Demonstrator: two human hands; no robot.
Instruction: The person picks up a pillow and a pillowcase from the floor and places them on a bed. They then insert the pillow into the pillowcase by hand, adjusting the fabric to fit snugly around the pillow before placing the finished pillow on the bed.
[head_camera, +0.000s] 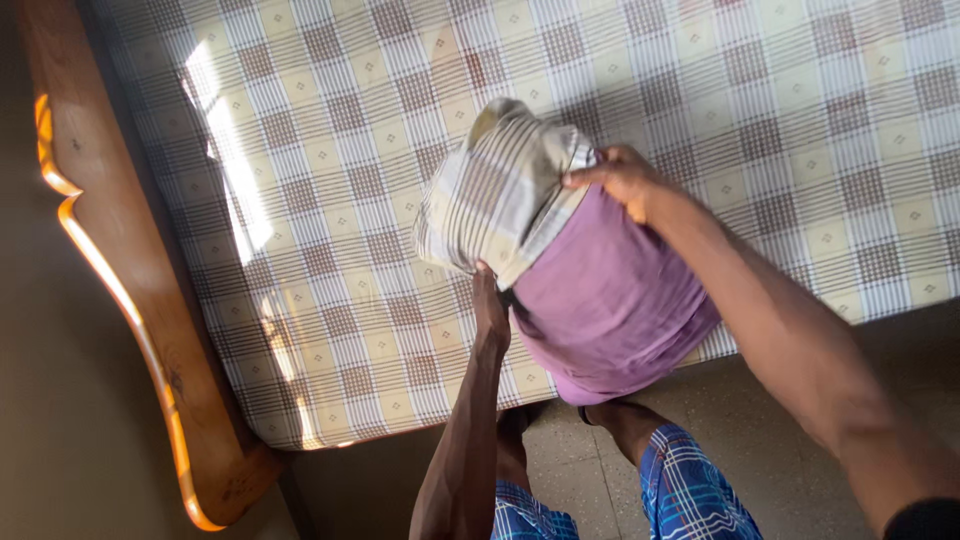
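Right at the edge of the bed (760, 130), a purple pillow (610, 300) stands partly inside a checked pillowcase (500, 190). The pillowcase matches the bed sheet in its pattern of cream, brown and white squares, and it covers only the upper end of the pillow; the greater part of the purple body shows below its open mouth, bare and bulging down toward the floor (780, 420).

The right hand (625, 180) is clenched on the rim of the pillowcase at the top of the pillow, fingers pinching the cloth where it meets the purple fabric. The left hand (490, 305) comes up from below and grasps the lower edge of the pillowcase on the other side, its fingers partly hidden under the fold of cloth, so how much it holds cannot be told. Both hands thus have a grip on the case's opening, one on each side, with the pillow between them.

The pillow leans against the side of the mattress, its lower end hanging over the bed's edge above the person's legs in blue plaid shorts (690, 490). A wooden bed frame (130, 290) with a curved, glossy rim runs along the left side, and streaks of sunlight lie across the sheet near it.
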